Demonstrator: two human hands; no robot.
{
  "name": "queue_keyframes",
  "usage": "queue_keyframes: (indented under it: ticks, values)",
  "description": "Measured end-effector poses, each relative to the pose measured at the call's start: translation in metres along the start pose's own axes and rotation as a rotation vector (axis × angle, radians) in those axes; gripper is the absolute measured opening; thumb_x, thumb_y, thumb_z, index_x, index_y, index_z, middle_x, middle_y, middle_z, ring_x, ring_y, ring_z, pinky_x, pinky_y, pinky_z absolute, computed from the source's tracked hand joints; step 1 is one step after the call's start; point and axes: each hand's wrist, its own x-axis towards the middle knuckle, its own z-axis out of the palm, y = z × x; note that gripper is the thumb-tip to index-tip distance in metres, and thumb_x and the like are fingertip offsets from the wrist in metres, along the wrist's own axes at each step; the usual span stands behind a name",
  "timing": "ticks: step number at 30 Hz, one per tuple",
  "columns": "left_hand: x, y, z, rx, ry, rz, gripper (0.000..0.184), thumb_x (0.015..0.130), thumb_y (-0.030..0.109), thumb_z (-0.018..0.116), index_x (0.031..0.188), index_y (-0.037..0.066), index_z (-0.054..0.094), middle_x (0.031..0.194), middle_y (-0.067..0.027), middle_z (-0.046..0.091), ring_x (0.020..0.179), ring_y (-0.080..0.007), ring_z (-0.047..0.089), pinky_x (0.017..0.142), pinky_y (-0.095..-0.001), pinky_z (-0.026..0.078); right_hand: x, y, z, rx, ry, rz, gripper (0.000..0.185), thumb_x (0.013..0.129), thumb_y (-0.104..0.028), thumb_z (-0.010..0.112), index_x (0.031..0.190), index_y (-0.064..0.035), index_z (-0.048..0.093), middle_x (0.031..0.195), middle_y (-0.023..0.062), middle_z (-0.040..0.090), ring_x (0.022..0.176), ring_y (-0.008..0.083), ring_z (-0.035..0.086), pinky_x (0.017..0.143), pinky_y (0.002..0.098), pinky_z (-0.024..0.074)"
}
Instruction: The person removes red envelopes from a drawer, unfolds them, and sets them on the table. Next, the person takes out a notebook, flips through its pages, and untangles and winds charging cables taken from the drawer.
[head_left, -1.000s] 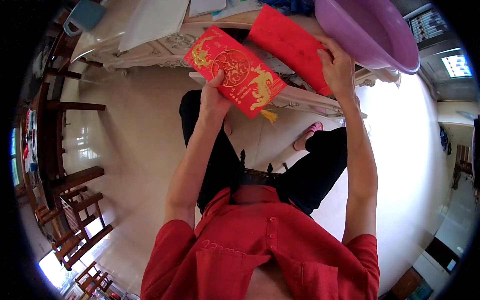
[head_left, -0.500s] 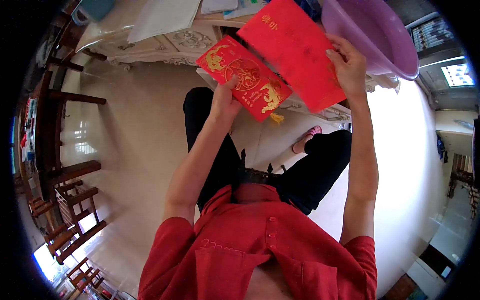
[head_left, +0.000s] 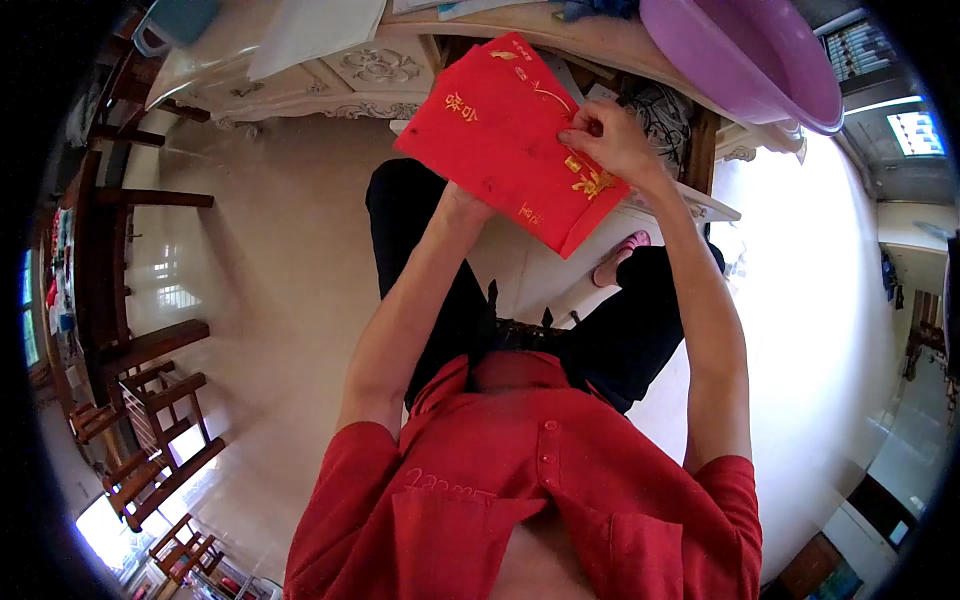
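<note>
Red envelopes (head_left: 490, 150) with gold lettering are stacked together in front of me, above an open drawer. My left hand (head_left: 468, 200) grips them by the near edge, its fingers hidden beneath. At the far right side, my right hand (head_left: 612, 142) has its thumb and fingers bent together against the top of the stack, over the gold print. A second red envelope shows along the right edge, partly covered by the plain one. Whether the right fingers pinch one envelope or both is hard to see.
Inside the open drawer (head_left: 705, 205) lie tangled cables (head_left: 655, 125). On the carved cream desk (head_left: 410, 60) rest a purple basin (head_left: 745, 55), white paper (head_left: 315, 35) and a blue-green container (head_left: 180, 22). Dark wooden chairs (head_left: 165, 430) stand at the left.
The two envelopes, held apart before, now overlap, the larger one lying over the patterned one. My right hand has moved left and down onto them. More of the drawer shows.
</note>
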Motion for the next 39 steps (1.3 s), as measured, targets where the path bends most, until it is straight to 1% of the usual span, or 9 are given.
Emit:
queue_keyframes:
  ticks: [3,5,9,12,17,23,27,29,39]
  values:
    - [0.003,0.003,-0.001,-0.092,-0.008,-0.064,0.05,0.082,0.036,0.051,0.121,0.007,0.04,0.12,-0.0127,0.046,0.107,-0.0254,0.049,0.086,-0.0427,0.044,-0.003,0.01,0.007,-0.121,0.272,-0.288,0.026,0.071,-0.024,0.067,0.07,-0.0015,0.054,0.072,0.01,0.057,0.069,0.0204,0.056,0.064,0.032,0.0425]
    - [0.001,0.005,0.005,0.161,0.279,-0.103,0.05,0.084,0.04,0.047,0.121,0.007,0.04,0.121,-0.0129,0.046,0.11,-0.0271,0.046,0.089,-0.0436,0.041,-0.006,0.013,0.01,0.27,0.071,-0.053,0.024,0.07,-0.023,0.067,0.069,-0.0025,0.053,0.066,0.0069,0.055,0.062,0.0164,0.052,0.059,0.0307,0.0414]
    - [0.002,0.006,0.017,-0.055,0.332,-0.06,0.05,0.086,0.041,0.042,0.123,0.007,0.037,0.124,-0.0123,0.043,0.112,-0.0285,0.043,0.093,-0.0444,0.038,-0.002,0.033,0.017,0.314,0.225,-0.001,0.022,0.07,-0.019,0.067,0.069,-0.0025,0.052,0.065,0.0054,0.053,0.06,0.0136,0.048,0.057,0.0289,0.0401]
    - [-0.008,0.006,0.018,-0.23,0.094,-0.075,0.045,0.088,0.033,0.044,0.123,0.006,0.034,0.124,-0.0107,0.042,0.113,-0.0285,0.042,0.095,-0.0434,0.035,-0.006,0.037,0.022,0.356,0.317,-0.027,0.019,0.07,-0.014,0.067,0.069,-0.0023,0.052,0.064,0.005,0.052,0.06,0.0131,0.048,0.056,0.0274,0.0397]
    - [-0.011,-0.01,0.034,0.402,0.423,0.087,0.041,0.083,0.003,0.051,0.12,0.003,0.035,0.118,-0.0119,0.045,0.106,-0.0255,0.048,0.086,-0.0384,0.044,-0.011,0.034,0.037,0.407,0.358,0.003,0.02,0.07,-0.013,0.067,0.072,-0.0016,0.051,0.064,0.0037,0.05,0.059,0.0119,0.046,0.057,0.0267,0.0396]
    - [-0.013,-0.005,0.036,0.355,0.593,0.07,0.028,0.081,0.0,0.05,0.109,-0.002,0.046,0.106,-0.0134,0.053,0.095,-0.0237,0.055,0.081,-0.0364,0.047,-0.022,0.032,0.037,0.95,0.335,0.274,0.013,0.075,-0.01,0.064,0.081,-0.0013,0.057,0.076,0.0003,0.056,0.069,0.0061,0.05,0.062,0.0201,0.0408]
    - [-0.01,0.024,0.025,0.315,0.668,0.133,0.028,0.081,-0.001,0.051,0.109,-0.001,0.047,0.106,-0.0129,0.054,0.095,-0.0229,0.054,0.082,-0.0357,0.047,-0.032,0.053,0.031,0.567,0.397,0.203,0.019,0.076,-0.008,0.061,0.093,-0.0003,0.057,0.081,0.0033,0.058,0.074,0.0083,0.053,0.065,0.0201,0.042]
    - [-0.008,0.047,0.004,0.359,0.609,0.37,0.03,0.081,-0.002,0.05,0.111,0.0,0.046,0.105,-0.0113,0.054,0.095,-0.0221,0.055,0.082,-0.0349,0.046,-0.048,0.056,0.02,0.454,0.524,0.085,0.023,0.078,-0.005,0.058,0.101,-0.0005,0.054,0.083,0.005,0.059,0.076,0.0099,0.055,0.067,0.0205,0.0435]
    - [0.002,0.055,0.024,0.606,0.465,0.579,0.025,0.081,-0.001,0.053,0.105,0.001,0.053,0.103,-0.0068,0.057,0.091,-0.0154,0.055,0.079,-0.0293,0.044,-0.083,0.035,-0.009,0.365,0.27,0.039,0.037,0.074,-0.003,0.06,0.11,-0.0086,0.056,0.087,0.0076,0.061,0.078,0.0134,0.056,0.068,0.0255,0.0462]
